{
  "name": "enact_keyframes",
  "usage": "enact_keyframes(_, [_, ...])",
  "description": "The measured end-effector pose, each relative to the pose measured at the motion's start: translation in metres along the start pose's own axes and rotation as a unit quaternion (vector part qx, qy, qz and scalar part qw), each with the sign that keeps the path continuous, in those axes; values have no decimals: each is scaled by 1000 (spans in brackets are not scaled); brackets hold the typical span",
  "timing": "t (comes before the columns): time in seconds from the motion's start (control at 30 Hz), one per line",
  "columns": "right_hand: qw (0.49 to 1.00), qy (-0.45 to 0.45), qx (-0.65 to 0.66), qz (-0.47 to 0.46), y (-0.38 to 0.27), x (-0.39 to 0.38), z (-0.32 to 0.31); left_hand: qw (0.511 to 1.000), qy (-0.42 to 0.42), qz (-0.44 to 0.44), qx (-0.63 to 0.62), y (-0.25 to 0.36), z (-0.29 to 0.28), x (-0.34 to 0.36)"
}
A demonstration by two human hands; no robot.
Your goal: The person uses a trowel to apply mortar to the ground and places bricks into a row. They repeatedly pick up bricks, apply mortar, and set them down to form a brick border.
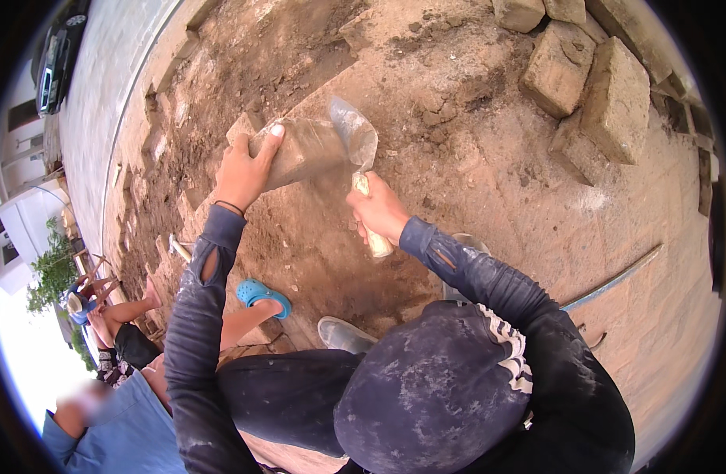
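Observation:
My left hand (243,175) is closed on the near end of a grey-brown paving block (306,152), its thumb pressed on the top face. The block is tilted above the dirt. In my right hand (381,208), fingers wrapped around its pale handle, is a trowel (355,133). The trowel's grey metal blade points away from me and lies against or just beside the block's right end; I cannot tell if they touch. A second, smaller block edge (246,125) shows behind the fingers of my left hand.
Several loose paving blocks (559,67) are piled at the upper right. A long thin bar (613,276) lies on the ground at right. Close on my left are a person's foot in a blue clog (262,297) and other seated people. A light-coloured hammer-like tool (180,248) lies left.

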State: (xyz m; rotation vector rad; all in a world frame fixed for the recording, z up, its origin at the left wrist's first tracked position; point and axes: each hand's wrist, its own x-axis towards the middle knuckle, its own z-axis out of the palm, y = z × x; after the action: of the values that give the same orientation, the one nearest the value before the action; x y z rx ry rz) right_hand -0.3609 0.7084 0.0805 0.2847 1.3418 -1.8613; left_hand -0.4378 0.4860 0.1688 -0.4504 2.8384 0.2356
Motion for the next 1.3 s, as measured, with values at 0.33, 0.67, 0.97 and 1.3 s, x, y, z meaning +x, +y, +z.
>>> enact_keyframes(0.33, [998, -28, 53, 26, -5, 19, -11, 1000, -16, 11, -24, -4, -1, 4])
enact_keyframes(0.67, [994, 10, -105, -15, -2, 17, -8, 999, -14, 20, -42, -17, 1, 2])
enact_keyframes(0.97, [991, 32, -126, -14, 4, 40, -11, 999, 0, 23, -32, -21, 4, 6])
enact_keyframes(1.3, [990, 47, -126, -44, -2, 56, -16, 999, -5, 18, -39, -23, 6, 4])
